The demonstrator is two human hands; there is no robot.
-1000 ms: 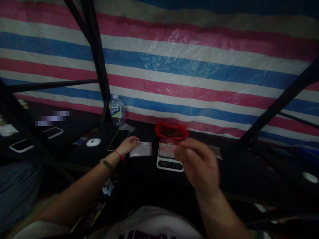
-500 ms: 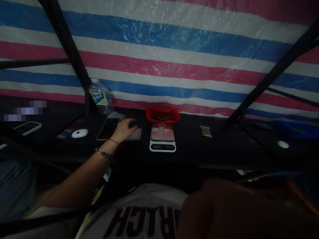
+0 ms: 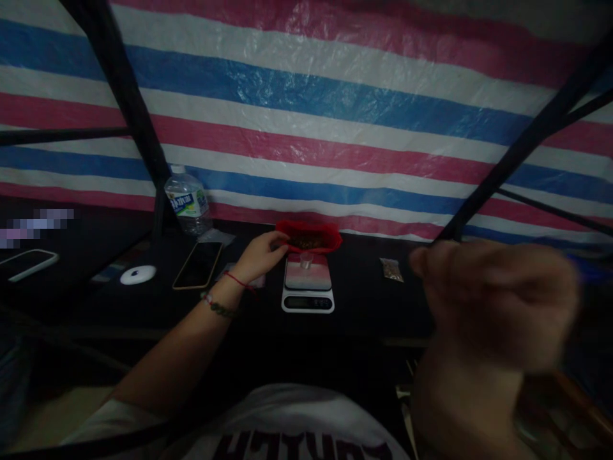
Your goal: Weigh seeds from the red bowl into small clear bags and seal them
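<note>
My left hand (image 3: 263, 257) reaches to the left rim of a red plastic bag (image 3: 332, 237), thumb and fingers apart; whether it touches the rim is hard to tell. Small brown pieces (image 3: 306, 240) lie inside the bag. Just in front of it stands a white kitchen scale (image 3: 307, 301) with a small clear cup (image 3: 306, 260) at the back of its platform. Raised close to the camera at the right, my right hand (image 3: 498, 300) is blurred, its fingers curled in. Anything inside them is hidden.
Left of the scale lie flat clear bags (image 3: 258, 281), a phone (image 3: 198, 265) and a white oval object (image 3: 138, 275). A water bottle (image 3: 188, 201) stands behind them. To the right lies a small filled packet (image 3: 392, 270). Dark frame bars (image 3: 129, 89) slant at both sides.
My left hand has moved right, from beside the phone and clear bags to the red bag's rim. My right hand has risen from the lower right edge. The view has shifted slightly.
</note>
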